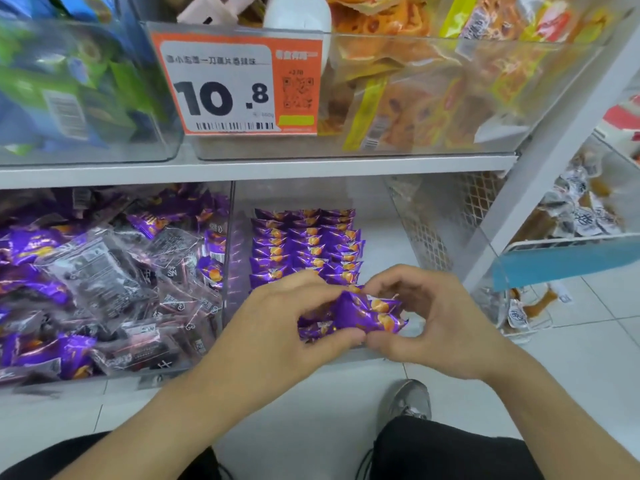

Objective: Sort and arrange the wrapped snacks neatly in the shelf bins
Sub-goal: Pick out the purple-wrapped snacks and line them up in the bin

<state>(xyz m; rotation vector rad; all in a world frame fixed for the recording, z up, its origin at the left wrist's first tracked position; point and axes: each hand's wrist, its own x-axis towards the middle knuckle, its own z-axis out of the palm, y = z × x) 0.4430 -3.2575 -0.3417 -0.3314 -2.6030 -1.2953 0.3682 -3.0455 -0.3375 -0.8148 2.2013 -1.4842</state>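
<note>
holding purple snacks (367, 311) over the front of the right bin (381, 216).

both hands curled round a small bunch of purple wrapped snacks, left hand (277, 320) pinching the left end, right hand (429, 323) pinching the right end. long side of the bunch lying left to right, same way as the neat rows (304, 247) packed at the back of the clear bin. rows sitting just behind the hands, farther from the body, with bare bin floor to the right of them. both hands about as near to the rows as each other. next move, at a guess: push forward and set the bunch down touching the front row, kept flat and straight. messy pile (104, 271) of purple and clear packs waiting in the left bin, across the clear wall.
</note>
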